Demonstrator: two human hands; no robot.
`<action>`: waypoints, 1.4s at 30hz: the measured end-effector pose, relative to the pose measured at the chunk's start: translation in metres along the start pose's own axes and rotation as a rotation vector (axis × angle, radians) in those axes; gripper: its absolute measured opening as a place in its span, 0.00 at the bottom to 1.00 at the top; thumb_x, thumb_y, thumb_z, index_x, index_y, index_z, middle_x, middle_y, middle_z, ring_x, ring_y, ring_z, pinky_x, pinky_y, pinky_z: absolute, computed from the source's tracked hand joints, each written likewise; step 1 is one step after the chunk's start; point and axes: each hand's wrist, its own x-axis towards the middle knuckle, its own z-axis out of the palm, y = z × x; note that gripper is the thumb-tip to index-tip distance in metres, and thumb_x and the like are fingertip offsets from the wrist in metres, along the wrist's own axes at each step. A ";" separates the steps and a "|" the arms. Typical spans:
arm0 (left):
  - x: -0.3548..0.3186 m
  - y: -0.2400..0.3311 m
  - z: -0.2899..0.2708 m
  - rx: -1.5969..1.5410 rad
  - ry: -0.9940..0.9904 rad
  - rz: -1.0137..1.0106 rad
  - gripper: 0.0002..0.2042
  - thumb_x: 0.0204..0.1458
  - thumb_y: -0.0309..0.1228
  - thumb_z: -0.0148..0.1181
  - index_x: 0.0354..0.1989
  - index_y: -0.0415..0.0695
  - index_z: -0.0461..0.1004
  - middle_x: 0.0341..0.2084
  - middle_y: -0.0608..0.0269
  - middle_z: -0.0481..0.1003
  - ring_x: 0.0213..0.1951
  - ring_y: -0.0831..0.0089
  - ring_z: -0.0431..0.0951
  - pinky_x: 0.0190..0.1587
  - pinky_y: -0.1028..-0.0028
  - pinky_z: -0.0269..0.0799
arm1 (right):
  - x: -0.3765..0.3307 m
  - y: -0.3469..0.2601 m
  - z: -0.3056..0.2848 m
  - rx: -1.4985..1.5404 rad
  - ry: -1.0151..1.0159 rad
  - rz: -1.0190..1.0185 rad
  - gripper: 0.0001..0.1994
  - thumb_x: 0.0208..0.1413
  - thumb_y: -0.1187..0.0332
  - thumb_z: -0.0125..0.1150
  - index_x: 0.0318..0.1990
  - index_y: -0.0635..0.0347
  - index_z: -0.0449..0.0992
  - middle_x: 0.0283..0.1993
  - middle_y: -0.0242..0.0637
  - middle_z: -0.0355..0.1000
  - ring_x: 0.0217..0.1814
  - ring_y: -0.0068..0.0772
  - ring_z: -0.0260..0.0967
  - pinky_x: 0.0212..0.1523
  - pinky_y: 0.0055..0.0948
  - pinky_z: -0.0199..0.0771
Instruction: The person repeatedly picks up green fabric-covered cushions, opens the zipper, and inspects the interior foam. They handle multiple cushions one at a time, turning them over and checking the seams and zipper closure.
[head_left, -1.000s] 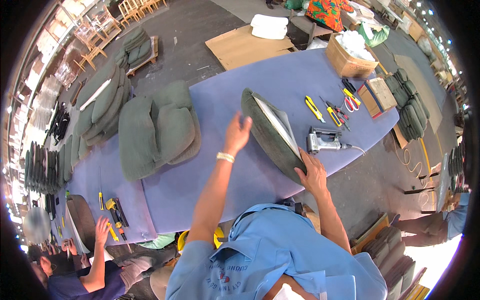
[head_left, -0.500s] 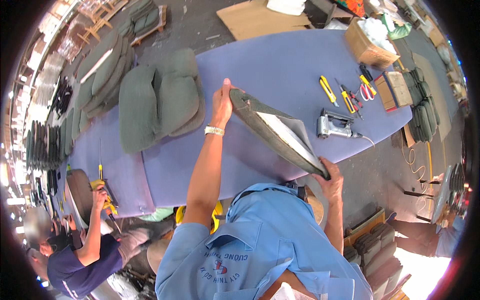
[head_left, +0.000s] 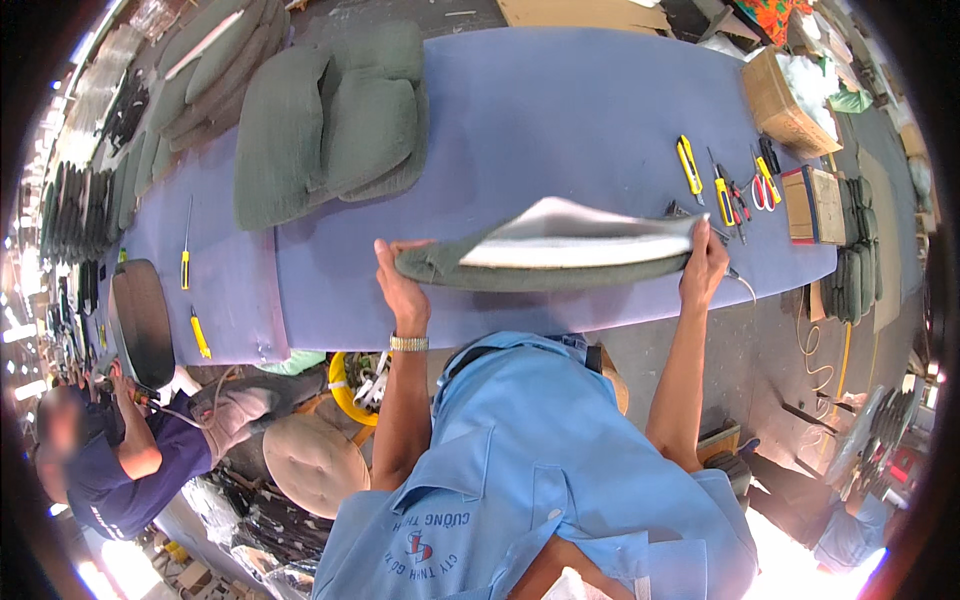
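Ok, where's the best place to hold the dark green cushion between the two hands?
Probably the dark green cushion is best gripped at its two ends, the left hand coming from the left, the right hand from the right. It is long, its tips face the hands, and its raised pale flap lies between them, which end grips mostly avoid.

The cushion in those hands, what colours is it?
The cushion is dark grey-green, with white showing on top; the head view shows it best.

Brown carton (head_left: 783,112) with white stuffing (head_left: 808,84)
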 end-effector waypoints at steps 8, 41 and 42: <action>0.006 0.004 -0.007 0.306 -0.233 0.061 0.33 0.71 0.56 0.38 0.49 0.36 0.82 0.42 0.53 0.82 0.46 0.68 0.78 0.55 0.70 0.70 | 0.024 0.026 0.039 -0.028 -0.065 0.036 0.21 0.70 0.56 0.58 0.35 0.70 0.77 0.25 0.27 0.65 0.32 0.20 0.55 0.35 0.26 0.63; -0.005 0.039 -0.039 0.629 -0.696 0.008 0.33 0.40 0.37 0.76 0.58 0.39 0.78 0.50 0.60 0.79 0.52 0.71 0.76 0.57 0.69 0.71 | -0.009 0.054 0.021 0.532 0.058 0.356 0.27 0.71 0.45 0.51 0.33 0.61 0.78 0.30 0.30 0.72 0.33 0.21 0.65 0.37 0.25 0.67; -0.005 0.039 -0.039 0.617 -0.696 0.019 0.33 0.40 0.38 0.76 0.58 0.39 0.78 0.50 0.60 0.79 0.52 0.71 0.76 0.57 0.69 0.71 | -0.009 0.055 0.021 0.548 0.054 0.359 0.26 0.71 0.45 0.52 0.33 0.61 0.78 0.29 0.29 0.72 0.32 0.20 0.65 0.36 0.25 0.67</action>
